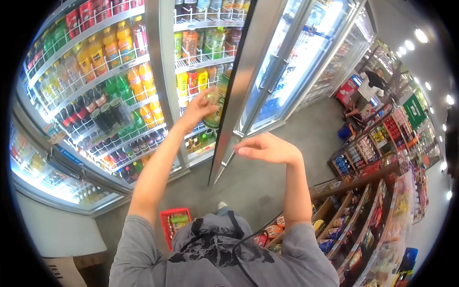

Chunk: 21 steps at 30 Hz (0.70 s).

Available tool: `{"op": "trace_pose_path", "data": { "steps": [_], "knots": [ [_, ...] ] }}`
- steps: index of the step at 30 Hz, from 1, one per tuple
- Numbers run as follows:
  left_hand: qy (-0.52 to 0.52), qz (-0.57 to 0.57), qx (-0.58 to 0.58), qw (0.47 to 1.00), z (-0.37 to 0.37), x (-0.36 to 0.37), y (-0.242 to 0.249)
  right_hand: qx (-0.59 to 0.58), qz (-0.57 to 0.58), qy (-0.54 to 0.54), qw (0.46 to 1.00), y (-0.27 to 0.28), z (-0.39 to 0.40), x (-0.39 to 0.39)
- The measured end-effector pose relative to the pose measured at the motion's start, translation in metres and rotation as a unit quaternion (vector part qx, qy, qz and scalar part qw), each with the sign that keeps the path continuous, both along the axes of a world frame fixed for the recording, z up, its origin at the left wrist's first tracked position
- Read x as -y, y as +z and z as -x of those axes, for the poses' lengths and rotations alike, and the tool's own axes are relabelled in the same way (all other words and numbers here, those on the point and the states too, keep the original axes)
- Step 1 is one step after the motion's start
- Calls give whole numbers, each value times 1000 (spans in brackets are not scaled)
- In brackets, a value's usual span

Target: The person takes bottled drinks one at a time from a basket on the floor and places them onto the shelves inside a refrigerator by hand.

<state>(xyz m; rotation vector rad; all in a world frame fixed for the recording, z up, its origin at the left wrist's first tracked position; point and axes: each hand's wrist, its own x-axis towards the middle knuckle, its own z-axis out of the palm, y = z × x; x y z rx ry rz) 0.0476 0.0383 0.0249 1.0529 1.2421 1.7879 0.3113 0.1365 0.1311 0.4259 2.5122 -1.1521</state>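
Observation:
A cooler door with a metal frame stands swung out in front of me. At its handle is my right hand, wrist bent, with the fingers closed over the upper end. My left hand is raised on the shelf side of the door, fingers apart and nothing visible in them. Its fingertips overlap a round green and yellow patch at the door's glass. Behind that hand, yellow and red bottles line a wire-fronted shelf.
Drink shelves fill the cooler at left. A red basket holding green and yellow packages sits on the floor by my feet. Snack racks run along the right. A person in a white top is farther down the aisle.

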Motion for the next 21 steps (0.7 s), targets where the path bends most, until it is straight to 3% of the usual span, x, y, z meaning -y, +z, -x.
{"op": "trace_pose_path", "data": {
  "steps": [2,3,5,7,9,11,14,16,17,21],
  "knots": [
    [-41,-12,10,999,-18,-10,4,-234,144,27,961,6,-1,22],
    [-46,-14,18,999,-25,-15,3,-237,142,24,961,8,4,31],
    [-68,-8,34,997,-41,-20,5,-352,128,-56,926,8,21,49],
    [-128,-72,-5,989,-50,-29,-2,-412,112,-68,902,0,41,51],
    [-70,-37,-80,994,-71,-35,3,-539,17,-127,832,-10,58,45],
    [-104,-58,-14,993,-77,-62,-21,-583,-59,-184,789,-8,68,34],
    [-110,-83,-26,990,-104,-72,-4,-581,-108,-261,763,-2,76,20],
    [-124,-46,-25,991,-105,-83,-14,-607,-246,-291,698,-2,80,1],
    [-139,-10,-27,990,-104,-91,-17,-608,-249,-291,695,-1,82,-9],
    [-149,-36,60,986,-78,-101,-15,-626,-311,-339,629,-7,92,-57]
  ]
}}
